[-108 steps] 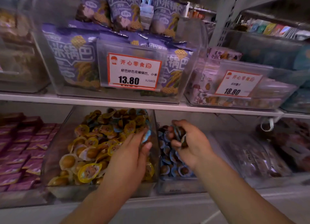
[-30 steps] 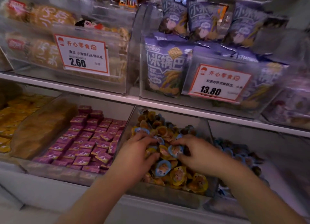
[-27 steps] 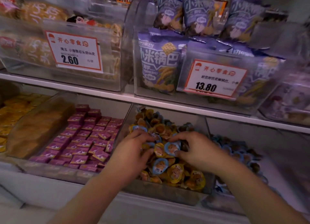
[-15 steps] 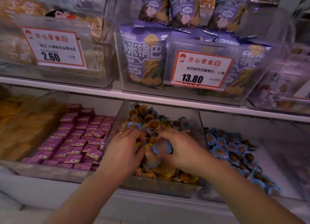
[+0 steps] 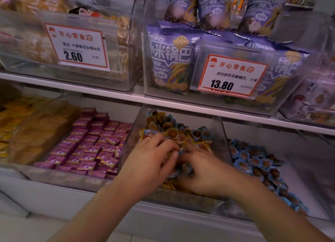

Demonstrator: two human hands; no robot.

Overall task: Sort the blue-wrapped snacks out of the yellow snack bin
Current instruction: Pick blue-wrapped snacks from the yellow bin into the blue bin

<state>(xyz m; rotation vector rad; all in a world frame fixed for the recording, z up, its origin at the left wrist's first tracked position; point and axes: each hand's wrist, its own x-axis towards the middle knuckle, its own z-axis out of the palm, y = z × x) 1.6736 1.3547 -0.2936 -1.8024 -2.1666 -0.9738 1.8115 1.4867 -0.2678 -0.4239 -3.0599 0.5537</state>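
The clear yellow snack bin (image 5: 224, 133) sits on the lower shelf, filled with yellow-wrapped snacks (image 5: 159, 117). Several blue-wrapped snacks (image 5: 202, 133) are mixed in near its back. Both hands are down in the pile near the bin's front, fingertips touching. My right hand (image 5: 204, 169) is curled around blue-wrapped snacks, whose blue edges show under its fingers. My left hand (image 5: 152, 162) wears a ring; its fingers are bent into the snacks, and what they hold is hidden.
A second clear bin with blue-wrapped snacks (image 5: 253, 160) stands just right of the yellow one. Purple packets (image 5: 94, 140) fill the bin on the left. The white upper shelf edge (image 5: 108, 95) carries bins of purple bags with price tags.
Both hands have drawn closer together and lower toward the bin's front. The right hand, which pinched one blue snack, now closes over it among the pile.
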